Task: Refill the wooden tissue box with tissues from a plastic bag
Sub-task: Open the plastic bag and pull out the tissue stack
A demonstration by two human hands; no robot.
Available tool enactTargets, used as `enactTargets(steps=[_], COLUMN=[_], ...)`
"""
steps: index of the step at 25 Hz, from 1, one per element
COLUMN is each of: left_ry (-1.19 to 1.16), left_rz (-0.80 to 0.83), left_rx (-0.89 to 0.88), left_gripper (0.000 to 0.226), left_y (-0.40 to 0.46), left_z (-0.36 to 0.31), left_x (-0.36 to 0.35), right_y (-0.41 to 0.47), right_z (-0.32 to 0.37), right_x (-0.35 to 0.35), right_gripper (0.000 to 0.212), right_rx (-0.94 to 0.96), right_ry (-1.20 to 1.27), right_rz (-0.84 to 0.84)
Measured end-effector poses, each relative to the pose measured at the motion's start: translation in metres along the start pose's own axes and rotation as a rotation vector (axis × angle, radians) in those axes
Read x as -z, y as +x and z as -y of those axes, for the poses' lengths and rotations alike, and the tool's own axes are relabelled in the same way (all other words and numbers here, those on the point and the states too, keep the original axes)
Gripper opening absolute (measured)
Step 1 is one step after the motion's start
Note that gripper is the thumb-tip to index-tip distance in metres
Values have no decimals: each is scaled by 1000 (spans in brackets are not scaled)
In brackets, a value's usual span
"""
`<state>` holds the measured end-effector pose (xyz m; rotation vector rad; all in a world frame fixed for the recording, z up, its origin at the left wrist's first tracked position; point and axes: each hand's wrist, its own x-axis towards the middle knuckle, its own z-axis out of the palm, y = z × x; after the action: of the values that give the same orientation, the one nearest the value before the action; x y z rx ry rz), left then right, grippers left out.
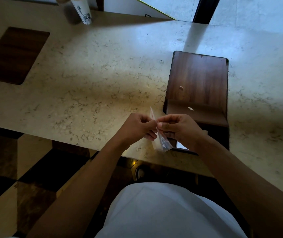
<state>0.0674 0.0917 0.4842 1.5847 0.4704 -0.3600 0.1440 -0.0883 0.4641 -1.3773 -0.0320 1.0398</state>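
1. The plastic bag [161, 141] is partly hiding behind both hands; its contents are reading only as a pale fold and a dark speckled patch, too small to identify. A red strip is running along its top edge.
2. The near end of the wooden tissue box [197, 86] is disappearing behind the right hand [178, 129] and forearm. A pale glossy rectangle is showing below that hand; what it is cannot be told.
3. The box is lying open on the marble table [94, 79], right of centre. Its interior is showing bare dark wood with two small pale scraps on it.
4. The left hand [137, 127] and right hand are meeting just over the table's near edge, fingers curled, both pinching the bag's top between thumb and fingertips.
5. The bag is hanging down from that pinch, just beside the box's near left corner.
6. A dark wooden panel [13, 54] is sitting far left; a white printed tube [84, 12] is being cut off at the top.
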Motion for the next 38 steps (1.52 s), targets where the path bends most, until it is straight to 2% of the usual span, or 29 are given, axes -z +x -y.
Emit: enactTargets(steps=[3, 7, 9, 13, 15, 17, 21, 24, 29, 32, 35, 38], left_ry=[87, 102, 101, 233, 280, 261, 198, 238, 218, 317, 514, 650], left_rz=[-21, -74, -109, -140, -92, -18, 11, -40, -177, -284, -408, -351], left_rx=[8, 19, 24, -61, -74, -52, 42, 24, -12, -40, -42, -2], left_gripper=[22, 29, 30, 29, 23, 19, 25, 30, 35, 35, 36, 36], left_y=[1, 3, 3, 4, 4, 4, 3, 3, 3, 1, -2, -5], left_z=[-2, -4, -4, 1, 3, 3, 0, -1, 1, 2, 1, -2], left_x=[-6, -7, -9, -12, -8, -5, -5, -10, -18, -19, -4, 3], right_y=[0, 3, 5, 2, -1, -2, -1, 0, 1, 0, -7, -14], right_z=[1, 2, 3, 8, 13, 20, 33, 33, 23, 17, 24, 32], right_x=[-1, -6, -10, -15, -17, -16, -14, -16, -20, -17, -3, 2], right_gripper=[27, 2, 8, 12, 10, 6, 6, 7, 14, 15, 17, 18], right_rx=[-21, -19, 16, 217, 297, 302, 246, 233, 191, 220, 303, 343], right_ry=[-6, -56, -148, -663, -918, -1031, -975, -942, -773, -900, -1083, -1187], right_rz=[15, -6, -57, -143, -110, -63, -23, -14, -131, -311, -449, -471])
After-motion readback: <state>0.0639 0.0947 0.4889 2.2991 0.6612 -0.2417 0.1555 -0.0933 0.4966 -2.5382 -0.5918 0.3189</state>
